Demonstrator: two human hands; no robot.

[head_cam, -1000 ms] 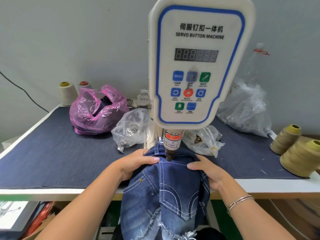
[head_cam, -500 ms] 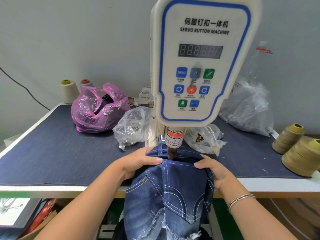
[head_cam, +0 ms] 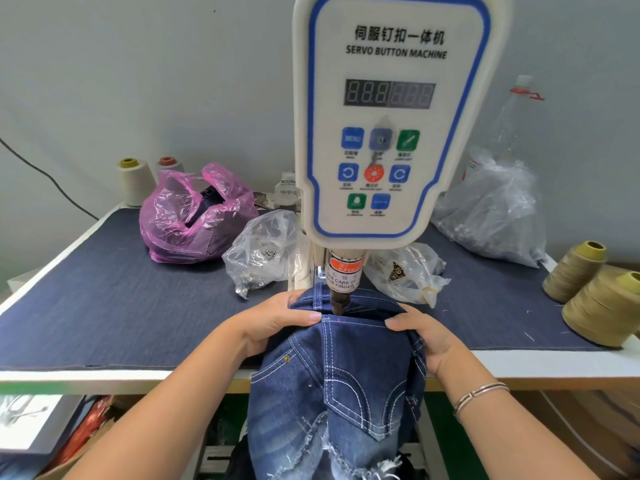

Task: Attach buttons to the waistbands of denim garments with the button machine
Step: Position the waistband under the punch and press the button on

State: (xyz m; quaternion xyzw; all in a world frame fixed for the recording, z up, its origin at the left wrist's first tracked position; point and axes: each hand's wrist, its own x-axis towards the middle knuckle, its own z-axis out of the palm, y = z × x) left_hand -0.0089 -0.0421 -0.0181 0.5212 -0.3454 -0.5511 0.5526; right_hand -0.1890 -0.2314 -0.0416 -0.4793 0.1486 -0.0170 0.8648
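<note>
Gripping the jeans (head_cam: 343, 372) with my left hand (head_cam: 273, 323) and right hand (head_cam: 426, 337), I fear the punch (head_cam: 337, 301) between them catching thumbs or missing the waistband if cloth slips

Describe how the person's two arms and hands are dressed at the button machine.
Both forearms are bare, with no sleeves in view and no gloves. The right hand has a thin silver-coloured metal bangle on its wrist, with what looks like two narrow bands. The left hand and its wrist carry nothing visible. No rings show on the fingers.
</note>
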